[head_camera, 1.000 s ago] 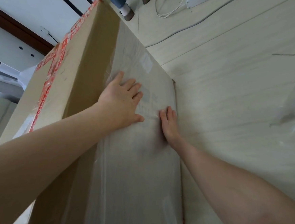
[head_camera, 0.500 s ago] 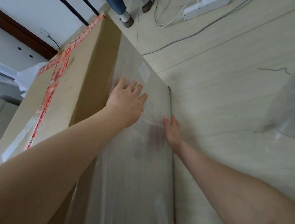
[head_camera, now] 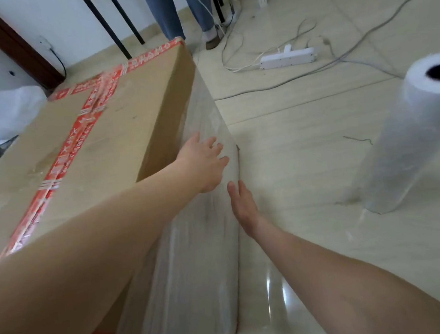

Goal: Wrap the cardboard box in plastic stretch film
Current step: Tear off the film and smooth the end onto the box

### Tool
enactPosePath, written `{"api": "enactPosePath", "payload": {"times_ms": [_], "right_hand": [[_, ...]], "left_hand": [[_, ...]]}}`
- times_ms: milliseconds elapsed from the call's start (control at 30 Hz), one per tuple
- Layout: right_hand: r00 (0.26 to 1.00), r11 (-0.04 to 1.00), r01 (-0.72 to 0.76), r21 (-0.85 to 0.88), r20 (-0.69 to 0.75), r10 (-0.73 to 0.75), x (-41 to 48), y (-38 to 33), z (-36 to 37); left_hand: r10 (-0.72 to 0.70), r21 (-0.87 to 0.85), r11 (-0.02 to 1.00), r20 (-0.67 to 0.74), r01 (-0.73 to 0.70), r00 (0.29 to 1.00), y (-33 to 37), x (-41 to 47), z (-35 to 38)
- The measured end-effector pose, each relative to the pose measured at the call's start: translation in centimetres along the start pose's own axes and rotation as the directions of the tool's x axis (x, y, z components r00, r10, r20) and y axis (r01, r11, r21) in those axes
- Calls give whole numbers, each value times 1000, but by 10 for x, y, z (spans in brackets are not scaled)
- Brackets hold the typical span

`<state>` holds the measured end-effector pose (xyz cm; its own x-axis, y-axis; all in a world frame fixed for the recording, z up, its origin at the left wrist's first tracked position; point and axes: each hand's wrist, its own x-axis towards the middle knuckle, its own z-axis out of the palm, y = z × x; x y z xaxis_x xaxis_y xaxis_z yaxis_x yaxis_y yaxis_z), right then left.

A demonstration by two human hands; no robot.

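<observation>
Both hands have barely shifted over the last second. The left hand [head_camera: 205,165] stays flat on the film [head_camera: 202,260] covering the long side of the cardboard box [head_camera: 94,150], fingers straight and a little spread, gripping nothing. The right hand [head_camera: 243,207] stays lower on that same side, by the box's bottom edge where it meets the floor [head_camera: 305,160], fingers straight and close together, pressing the film.

What has changed is mostly the view, which has lifted. The roll [head_camera: 409,138] now shows whole, standing upright on the floor to the right of the box, well apart from it and untouched. Whether a strip runs from roll to box I cannot tell. The box's top, crossed with red tape [head_camera: 79,135], is bare of film.

My reading is that this side is being smoothed so the layer sticks. Most of the wrapping is yet to do, and the roll must be taken up next.
</observation>
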<state>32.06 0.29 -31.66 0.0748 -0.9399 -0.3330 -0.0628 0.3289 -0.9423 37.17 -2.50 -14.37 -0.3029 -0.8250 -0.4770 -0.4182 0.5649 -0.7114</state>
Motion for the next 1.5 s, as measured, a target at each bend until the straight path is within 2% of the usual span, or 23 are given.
{"api": "enactPosePath", "payload": {"times_ms": [133, 333, 467, 533, 767, 900, 1033, 1133, 1500], "right_hand": [[1000, 1000, -3, 27, -31, 3, -2, -9, -5], [999, 997, -24, 76, -35, 27, 3, 27, -14], [998, 994, -55, 90, 1, 55, 7, 34, -10], [999, 993, -15, 114, 32, 11, 1, 32, 5], [999, 987, -37, 157, -9, 39, 4, 35, 23], [996, 983, 60, 173, -81, -47, 3, 30, 35], [997, 978, 75, 192, 5, -77, 12, 29, 46], [998, 982, 55, 183, -1, -55, 24, 32, 49], [998, 983, -66, 173, 24, 63, 92, 48, 41]], "left_hand": [[-35, 1, 999, -3, 35, 999, -3, -6, 5], [-61, 46, 997, 91, 57, 994, 10, 4, 13], [-79, 75, 995, 137, 69, 987, 16, -1, 11], [-78, 92, 994, 128, 66, 989, 19, -6, 11], [31, 54, 998, 196, -42, 980, 40, -5, 19], [95, 28, 994, 214, -103, 972, 47, -2, 29], [104, 107, 984, 304, -142, 947, 43, 7, 32], [80, 190, 970, 349, -154, 934, 32, 18, 31], [-37, 279, 960, 229, -29, 973, -24, 50, 15]]}}
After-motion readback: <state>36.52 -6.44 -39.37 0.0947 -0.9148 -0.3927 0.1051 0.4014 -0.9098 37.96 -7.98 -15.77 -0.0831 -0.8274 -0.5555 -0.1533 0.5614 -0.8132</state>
